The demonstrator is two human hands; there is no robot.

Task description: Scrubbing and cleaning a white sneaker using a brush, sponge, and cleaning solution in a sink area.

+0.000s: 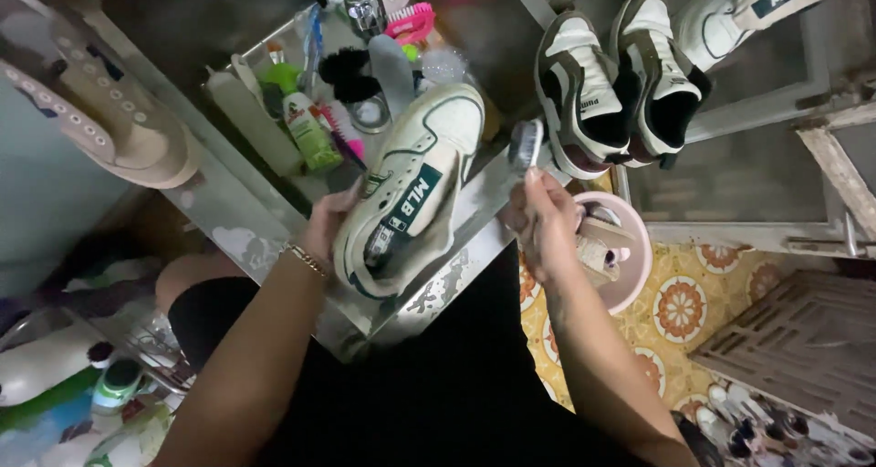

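A metal counter (228, 220) runs diagonally through the frame's middle. At centre, a white sneaker with green trim (411, 179) rests on its edge, gripped at the heel side by the left hand (327, 225). Just right, the right hand (546, 220) clasps a small brush (525, 144) near the sneaker's toe.

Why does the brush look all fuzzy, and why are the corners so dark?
Head view: the brush in the right hand is smeared by blur, while the white sneaker in the left hand looks sharper; the lower middle sinks into shadow; straight edges bend near the frame's sides from the wide lens.
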